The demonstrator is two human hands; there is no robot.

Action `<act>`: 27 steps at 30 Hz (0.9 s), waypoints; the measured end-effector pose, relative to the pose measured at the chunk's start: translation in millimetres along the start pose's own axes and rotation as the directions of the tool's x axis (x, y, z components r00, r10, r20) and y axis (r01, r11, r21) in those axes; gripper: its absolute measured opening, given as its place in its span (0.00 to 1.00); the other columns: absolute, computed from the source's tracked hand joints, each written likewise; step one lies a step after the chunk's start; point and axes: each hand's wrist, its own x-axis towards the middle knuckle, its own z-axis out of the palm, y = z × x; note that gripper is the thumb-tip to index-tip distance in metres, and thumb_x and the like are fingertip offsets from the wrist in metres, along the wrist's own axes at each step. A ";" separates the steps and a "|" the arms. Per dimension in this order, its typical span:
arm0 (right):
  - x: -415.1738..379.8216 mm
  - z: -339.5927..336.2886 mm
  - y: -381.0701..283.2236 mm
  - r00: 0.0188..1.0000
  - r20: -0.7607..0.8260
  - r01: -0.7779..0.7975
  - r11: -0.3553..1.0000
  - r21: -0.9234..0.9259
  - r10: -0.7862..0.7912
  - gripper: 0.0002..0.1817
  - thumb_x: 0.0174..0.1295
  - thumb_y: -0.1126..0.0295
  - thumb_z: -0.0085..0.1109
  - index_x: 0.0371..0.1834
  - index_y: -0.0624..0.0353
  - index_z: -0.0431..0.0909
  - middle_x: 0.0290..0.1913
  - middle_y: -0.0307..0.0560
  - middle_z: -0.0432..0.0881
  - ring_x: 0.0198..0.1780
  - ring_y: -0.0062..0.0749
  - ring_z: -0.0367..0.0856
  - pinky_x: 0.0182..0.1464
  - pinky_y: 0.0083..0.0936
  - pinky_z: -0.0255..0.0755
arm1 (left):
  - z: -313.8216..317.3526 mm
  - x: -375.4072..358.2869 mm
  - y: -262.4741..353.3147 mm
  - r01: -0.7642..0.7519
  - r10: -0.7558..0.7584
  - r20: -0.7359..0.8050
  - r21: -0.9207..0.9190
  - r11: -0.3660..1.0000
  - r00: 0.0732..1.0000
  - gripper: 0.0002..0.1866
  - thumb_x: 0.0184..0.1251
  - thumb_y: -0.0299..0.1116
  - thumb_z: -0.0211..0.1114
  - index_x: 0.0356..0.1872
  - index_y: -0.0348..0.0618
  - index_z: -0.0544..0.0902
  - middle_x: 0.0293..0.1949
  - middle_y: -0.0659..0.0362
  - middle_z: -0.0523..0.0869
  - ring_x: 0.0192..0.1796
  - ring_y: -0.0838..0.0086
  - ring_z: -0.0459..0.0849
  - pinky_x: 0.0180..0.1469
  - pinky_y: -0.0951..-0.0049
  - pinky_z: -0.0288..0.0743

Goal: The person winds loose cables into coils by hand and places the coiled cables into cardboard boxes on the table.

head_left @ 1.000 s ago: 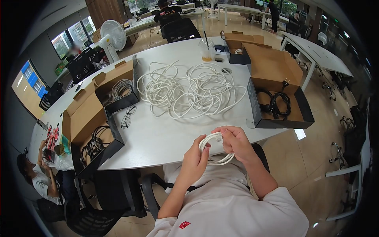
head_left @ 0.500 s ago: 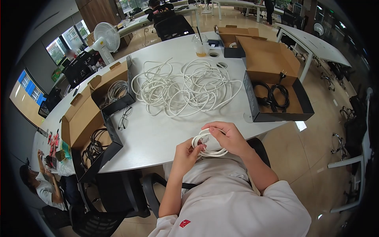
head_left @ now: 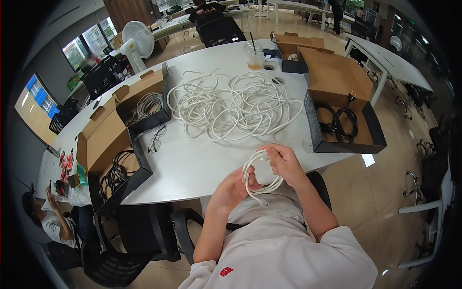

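A white network cable [head_left: 277, 184], wound into a loose coil, is held between both hands over my lap at the table's front edge. My left hand [head_left: 232, 189] grips the coil's left side, and a plug end [head_left: 263, 203] hangs below it. The fingers of my right hand [head_left: 284, 164] are closed on the coil's upper right. Beyond the hands, a tangled heap of white cables [head_left: 231, 106] lies on the white table [head_left: 192, 168].
Open boxes hold cables: black ones in the left box [head_left: 144, 166] and right box [head_left: 356, 144], grey-white in the box [head_left: 166, 108] behind. Glasses [head_left: 157, 138] lie near the left boxes. A drink cup [head_left: 253, 58] stands at the back. Another person [head_left: 55, 219] sits at left.
The coil has been turned, standing more upright, and its plug end now hangs below my left hand. My right hand has closed on the coil's upper side. The view has shifted slightly.
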 end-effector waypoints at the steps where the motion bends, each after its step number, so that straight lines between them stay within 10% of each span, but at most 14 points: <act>1: -0.3 -0.4 -0.5 1.000 0.028 -0.005 1.000 0.020 0.005 0.16 0.73 0.61 0.48 0.47 0.63 0.79 0.16 0.23 0.55 0.15 0.08 0.48 0.16 0.14 0.43 | -1.4 -1.1 -0.9 0.016 -0.015 0.018 -0.014 1.000 1.000 0.15 0.63 0.29 0.64 0.49 0.39 0.75 0.32 0.66 0.75 0.40 0.79 0.74 0.55 0.67 0.71; 4: -2.1 -2.7 -6.3 0.996 0.086 -0.034 0.997 0.074 0.028 0.16 0.74 0.61 0.48 0.47 0.64 0.79 0.16 0.23 0.55 0.15 0.08 0.47 0.16 0.15 0.42 | 7.0 -7.7 2.2 0.002 0.092 -0.102 0.681 0.732 0.990 0.17 0.57 0.22 0.65 0.48 0.41 0.75 0.37 0.65 0.75 0.43 0.79 0.74 0.56 0.69 0.70; 10: -5.2 -5.5 -15.2 0.984 0.137 -0.148 0.961 0.232 0.118 0.17 0.74 0.60 0.46 0.48 0.63 0.78 0.15 0.24 0.54 0.14 0.09 0.46 0.16 0.15 0.42 | 6.7 -14.4 19.2 -0.114 0.032 0.117 0.815 0.567 0.993 0.20 0.57 0.18 0.61 0.52 0.41 0.74 0.43 0.61 0.81 0.50 0.75 0.79 0.60 0.72 0.69; 19: -1.5 1.2 3.5 0.886 0.344 -0.459 0.698 0.549 0.312 0.18 0.74 0.56 0.46 0.51 0.59 0.76 0.15 0.24 0.50 0.12 0.09 0.46 0.13 0.14 0.42 | 4.2 -25.3 29.3 -0.025 -0.099 0.244 0.460 0.887 0.965 0.25 0.58 0.23 0.69 0.55 0.36 0.70 0.41 0.49 0.87 0.52 0.66 0.83 0.58 0.68 0.70; 27: -10.1 38.1 36.4 0.781 0.331 -0.578 0.413 0.704 0.530 0.18 0.74 0.54 0.44 0.40 0.56 0.76 0.15 0.26 0.52 0.13 0.12 0.47 0.13 0.16 0.43 | 3.1 -13.3 0.4 -0.422 0.309 0.380 0.262 0.868 0.872 0.22 0.65 0.49 0.65 0.43 0.39 0.74 0.29 0.56 0.84 0.37 0.70 0.81 0.45 0.69 0.74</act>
